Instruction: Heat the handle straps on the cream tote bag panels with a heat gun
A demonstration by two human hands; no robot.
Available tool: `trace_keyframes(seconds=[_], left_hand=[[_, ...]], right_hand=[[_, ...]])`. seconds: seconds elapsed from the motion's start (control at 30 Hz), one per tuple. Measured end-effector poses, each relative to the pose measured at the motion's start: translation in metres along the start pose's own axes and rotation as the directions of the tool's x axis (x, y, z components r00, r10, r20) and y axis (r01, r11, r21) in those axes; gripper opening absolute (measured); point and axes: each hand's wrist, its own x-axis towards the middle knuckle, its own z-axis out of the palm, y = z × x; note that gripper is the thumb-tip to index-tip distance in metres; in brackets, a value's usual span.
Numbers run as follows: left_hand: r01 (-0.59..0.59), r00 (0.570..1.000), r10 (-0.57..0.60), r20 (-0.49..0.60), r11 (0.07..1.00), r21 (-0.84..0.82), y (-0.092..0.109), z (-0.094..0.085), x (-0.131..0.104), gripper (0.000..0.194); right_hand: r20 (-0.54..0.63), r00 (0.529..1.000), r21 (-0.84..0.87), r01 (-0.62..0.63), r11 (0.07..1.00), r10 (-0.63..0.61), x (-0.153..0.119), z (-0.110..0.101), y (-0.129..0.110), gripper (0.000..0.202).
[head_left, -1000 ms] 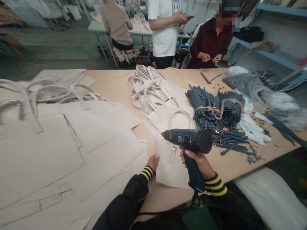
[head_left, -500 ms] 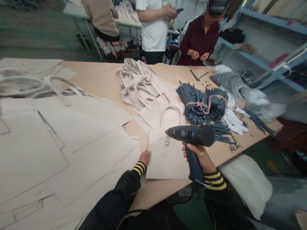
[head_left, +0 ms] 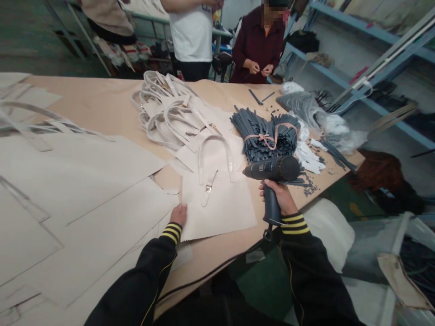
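My right hand [head_left: 281, 197] is wrapped round the grip of a dark heat gun [head_left: 272, 169], whose nozzle points left above the table. The gun is just right of a beige bag panel [head_left: 227, 210]. My left hand [head_left: 179, 214] pinches this panel's left edge, thumb on top; its other fingers are mostly hidden. On the panel are an arched handle [head_left: 200, 156] and a short strap [head_left: 206, 197] with a gold clasp [head_left: 208, 188].
Beige sheets [head_left: 112, 181] spread over the left side. Behind lie a pile of handled pieces [head_left: 163, 113] and tied dark strips [head_left: 261, 136]. Plastic bags [head_left: 326, 120] rest at the right. A black cord [head_left: 210, 274] runs along the front edge. Co-workers are beyond the table.
The heat gun has moved right relative to the panel, leaving more of the panel's right side uncovered. The camera view has turned right. My left hand still holds the panel's edge.
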Motion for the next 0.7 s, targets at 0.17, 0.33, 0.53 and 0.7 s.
trace_keyframes(seconds=[0.17, 0.33, 0.53, 0.7], left_hand=[[-0.016, 1.000, 0.015, 0.017, 0.999, 0.045, 0.003, -0.001, -0.010, 0.021], [-0.022, 0.998, 0.018, 0.060, 0.998, 0.066, 0.004, -0.002, -0.014, 0.023], [-0.031, 0.997, 0.025, 0.074, 0.996, 0.086, 0.007, -0.007, -0.014, 0.023], [0.020, 0.994, -0.017, 0.111, 0.999, -0.029, 0.006, -0.016, -0.011, 0.021]], right_hand=[[0.050, 0.998, 0.017, -0.030, 0.999, 0.029, -0.007, 0.006, 0.007, 0.026], [0.324, 0.943, 0.011, -0.087, 0.996, 0.079, -0.035, 0.025, 0.005, 0.029], [0.452, 0.890, -0.020, -0.053, 0.998, 0.056, -0.033, 0.070, 0.010, 0.027], [0.472, 0.877, -0.084, -0.060, 0.995, 0.093, -0.055, 0.058, 0.013, 0.026]])
